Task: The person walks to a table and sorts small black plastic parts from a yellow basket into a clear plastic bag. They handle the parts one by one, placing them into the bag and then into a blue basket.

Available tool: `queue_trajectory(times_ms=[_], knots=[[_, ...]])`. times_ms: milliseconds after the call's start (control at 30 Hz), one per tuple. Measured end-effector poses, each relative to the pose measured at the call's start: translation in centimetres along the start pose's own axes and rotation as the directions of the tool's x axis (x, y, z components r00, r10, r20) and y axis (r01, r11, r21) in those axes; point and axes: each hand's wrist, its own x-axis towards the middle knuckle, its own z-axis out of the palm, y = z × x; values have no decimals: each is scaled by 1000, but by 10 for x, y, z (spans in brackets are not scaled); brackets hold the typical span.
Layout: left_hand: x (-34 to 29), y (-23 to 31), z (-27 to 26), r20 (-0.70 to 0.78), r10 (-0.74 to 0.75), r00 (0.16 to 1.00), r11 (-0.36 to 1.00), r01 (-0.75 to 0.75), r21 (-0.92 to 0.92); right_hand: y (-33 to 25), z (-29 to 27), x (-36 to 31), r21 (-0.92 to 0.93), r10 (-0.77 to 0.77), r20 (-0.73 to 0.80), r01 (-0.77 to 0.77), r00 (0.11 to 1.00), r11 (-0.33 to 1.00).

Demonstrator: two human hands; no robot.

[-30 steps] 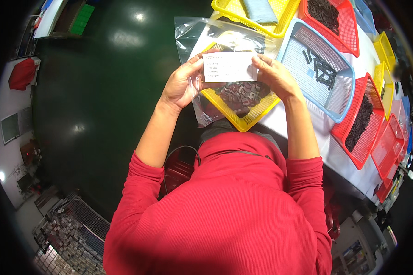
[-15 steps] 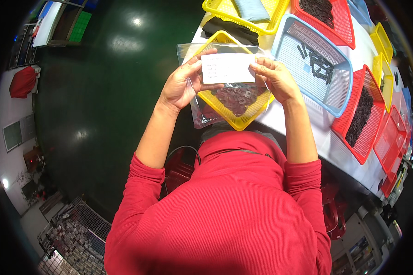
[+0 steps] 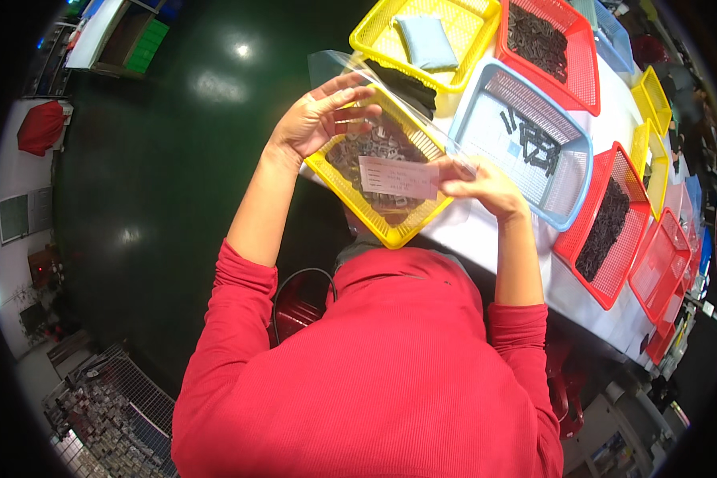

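Note:
My right hand (image 3: pixel 486 187) pinches the right end of a white printed label (image 3: pixel 398 177) over the near yellow basket. A clear plastic bag (image 3: pixel 406 95) is tilted between my hands, its edge running from above my left fingers down to my right hand. Whether the label lies inside or against the bag, I cannot tell. My left hand (image 3: pixel 323 119) is raised beside the bag with fingers apart, holding nothing visible; contact with the film is unclear. Beneath both hands, the yellow basket (image 3: pixel 336 185) holds many small grey and dark parts (image 3: pixel 378 147).
On the white-covered table (image 3: pixel 534 267) stand a blue basket (image 3: pixel 570 195) with black strips, red baskets (image 3: pixel 585 88) of dark parts, and a yellow basket (image 3: pixel 474 24) holding a pale blue packet (image 3: pixel 427 42). Black cloth lies beside it. A wire cage (image 3: pixel 147 402) stands lower left.
My left hand has let go of the label and spread its fingers. The label has moved down with my right hand, and the bag has tilted from flat to slanted.

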Motion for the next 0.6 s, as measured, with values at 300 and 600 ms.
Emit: queue_trajectory(times_ms=[300,600], knots=[[-2,72,71,348,-143,926,905,-21,426,-89,-23,20,362,-490,35,446,871,818],[-6,122,72,359,-68,931,688,-216,692,-176,-11,22,-423,-315,32,298,949,856]])
